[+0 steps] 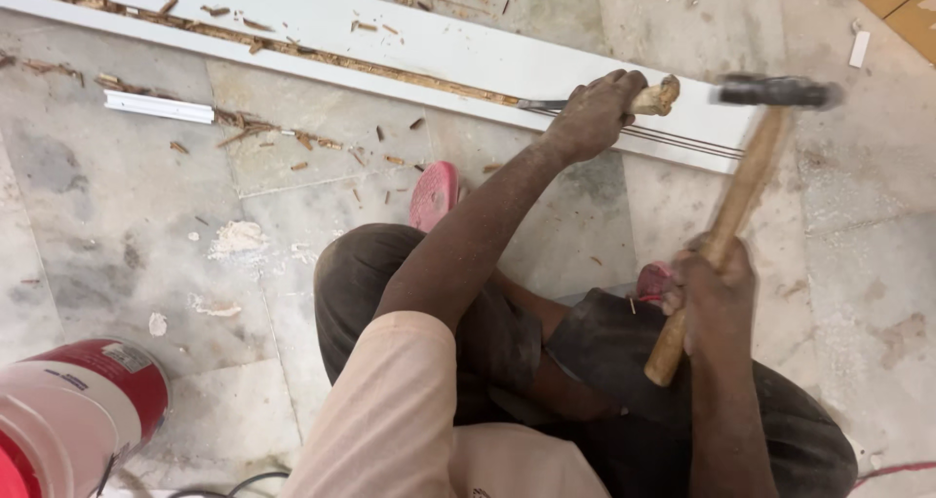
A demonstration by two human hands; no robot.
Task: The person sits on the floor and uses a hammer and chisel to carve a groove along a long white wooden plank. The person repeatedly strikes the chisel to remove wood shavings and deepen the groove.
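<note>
Around the white board (409, 40), the marble floor (117, 206) lies open on its near side, littered only with wood chips (255, 128) and a short white strip (159, 107). A red-and-white bucket (78, 410) blocks the floor well below the board's left stretch. The hammer (741, 181) hangs over its right end.

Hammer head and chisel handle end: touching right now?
Apart. The head view shows a strip of white board between the hammer head and the chisel handle's worn end. Right hand grips the hammer; left hand grips the chisel.
</note>
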